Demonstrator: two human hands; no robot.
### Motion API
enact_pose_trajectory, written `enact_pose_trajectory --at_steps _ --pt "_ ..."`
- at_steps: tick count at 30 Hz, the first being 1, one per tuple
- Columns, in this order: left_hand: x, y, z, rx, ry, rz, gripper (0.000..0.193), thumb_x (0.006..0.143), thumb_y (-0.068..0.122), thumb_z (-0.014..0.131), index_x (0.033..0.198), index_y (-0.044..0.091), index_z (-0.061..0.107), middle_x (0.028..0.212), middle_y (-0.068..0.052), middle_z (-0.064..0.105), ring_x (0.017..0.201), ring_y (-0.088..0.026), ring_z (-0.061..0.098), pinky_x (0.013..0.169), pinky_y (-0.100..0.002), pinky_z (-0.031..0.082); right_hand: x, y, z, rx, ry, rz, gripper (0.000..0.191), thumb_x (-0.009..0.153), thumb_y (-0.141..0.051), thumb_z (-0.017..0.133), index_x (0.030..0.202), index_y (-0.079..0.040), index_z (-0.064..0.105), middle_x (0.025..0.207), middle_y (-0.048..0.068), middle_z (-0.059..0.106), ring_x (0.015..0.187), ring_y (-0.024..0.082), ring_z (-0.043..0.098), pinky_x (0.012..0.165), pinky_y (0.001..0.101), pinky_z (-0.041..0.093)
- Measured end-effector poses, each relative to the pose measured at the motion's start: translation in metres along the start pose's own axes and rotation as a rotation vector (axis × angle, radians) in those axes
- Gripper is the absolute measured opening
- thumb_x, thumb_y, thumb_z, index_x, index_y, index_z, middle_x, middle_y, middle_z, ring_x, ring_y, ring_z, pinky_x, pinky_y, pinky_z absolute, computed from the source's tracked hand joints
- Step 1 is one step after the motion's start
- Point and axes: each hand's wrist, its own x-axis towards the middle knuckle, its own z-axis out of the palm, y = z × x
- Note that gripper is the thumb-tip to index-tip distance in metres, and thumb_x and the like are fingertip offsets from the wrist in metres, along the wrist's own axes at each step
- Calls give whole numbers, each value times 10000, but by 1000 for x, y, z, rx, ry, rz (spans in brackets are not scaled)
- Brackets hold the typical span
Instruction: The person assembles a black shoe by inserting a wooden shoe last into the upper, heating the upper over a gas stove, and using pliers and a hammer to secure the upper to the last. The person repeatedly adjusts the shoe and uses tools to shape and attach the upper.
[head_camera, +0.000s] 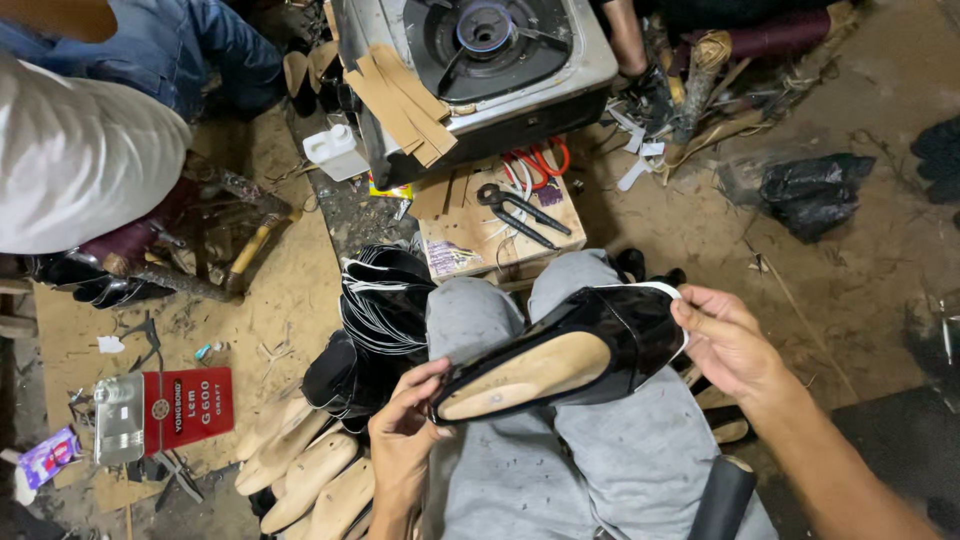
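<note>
**Black upper seated on last; underside not yet closed**

The glossy black leather shoe upper on a pale wooden last (560, 365) lies sole-up across the grey-trousered knees (600, 460). Left hand (400, 440) pinches the toe end; right hand (725, 340) grips the white-lined edge at the wider end. The bare wood bottom shows: judged pulled over, not yet fastened. Black-handled pincers (520, 212) lie unused on the cardboard box (470, 240) ahead.
</note>
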Motion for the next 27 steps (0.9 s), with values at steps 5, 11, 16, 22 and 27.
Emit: enact_pose_trajectory --at_steps 5,11,16,22,27 --pt "10 38 22 469 86 57 608 687 -1 825 1279 18 685 1443 -212 588 1351 -320 560 1146 -431 421 -11 -5 16 -11 41 -40 95 973 -65 668 1047 -11 693 985 59 730 890 129 677 824 307 541" --pt "-14 65 118 915 -139 523 634 752 198 894 1313 42 642 1413 -140 573 1385 -364 551 1250 -537 367 -47 -10 62 -172 140 21 106 986 -85 688 1027 11 703 946 63 714 841 139 640 760 309 507" --pt "1 55 174 1272 -322 625 692 789 197 758 1435 28 576 1473 -178 572 1399 -365 528 1198 -578 339 -66 -30 118 -145 116 104 175 941 -125 651 1022 24 695 989 86 735 891 156 683 804 335 541" --pt "24 88 160 1259 -357 770 600 858 103 699 1434 9 560 1426 -158 614 1350 -361 568 1209 -574 344 -74 -59 171 -80 159 218 237 954 -158 598 1076 20 697 1017 92 735 946 187 684 869 374 548" --pt "56 134 130 882 -223 685 569 801 -82 689 1349 23 575 1324 -135 668 1244 -317 677 1130 -405 503 -15 -89 184 53 -732 5 369 1146 -255 485 1064 52 671 999 172 743 884 276 753 779 418 610"
